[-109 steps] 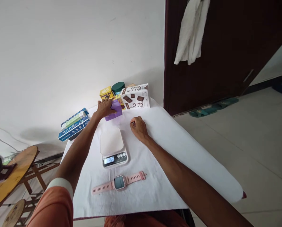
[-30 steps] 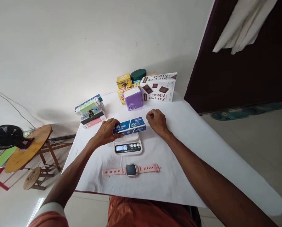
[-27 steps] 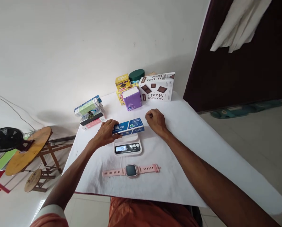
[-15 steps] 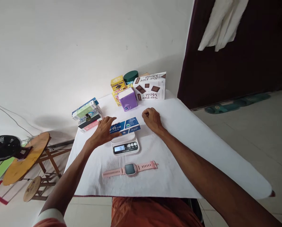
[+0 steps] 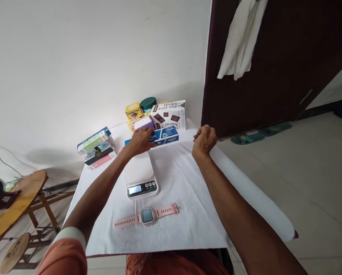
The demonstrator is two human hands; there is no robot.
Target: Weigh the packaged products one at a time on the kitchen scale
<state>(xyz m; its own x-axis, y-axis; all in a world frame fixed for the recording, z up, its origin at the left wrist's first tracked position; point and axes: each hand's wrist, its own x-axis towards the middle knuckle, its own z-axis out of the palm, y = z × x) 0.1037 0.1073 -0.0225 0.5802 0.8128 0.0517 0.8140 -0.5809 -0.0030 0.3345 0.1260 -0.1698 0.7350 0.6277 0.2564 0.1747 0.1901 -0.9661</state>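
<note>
My left hand (image 5: 142, 140) grips a blue toothpaste box (image 5: 167, 133) and holds it beyond the kitchen scale (image 5: 139, 169), in front of the purple-and-white pack (image 5: 144, 123). Nothing rests on the scale's white platform, and its lit display (image 5: 135, 189) shows digits that seem to read 106. My right hand (image 5: 205, 139) is raised near the table's right edge, fingers curled in; whether anything is inside them is hidden. Between the scale and my body a pink smartwatch (image 5: 147, 215) lies with its strap stretched out.
Behind the toothpaste box stand yellow boxes (image 5: 133, 110), a green-lidded jar (image 5: 148, 102) and a white Su-per Meal box (image 5: 171, 115). A stack of small boxes (image 5: 98, 148) sits at the table's left. A wooden stool (image 5: 15, 252) is on the floor at left.
My left hand has lifted the toothpaste box off the scale and moved it away from me. The display dropped from 363. My right hand has shifted right, and the view has turned.
</note>
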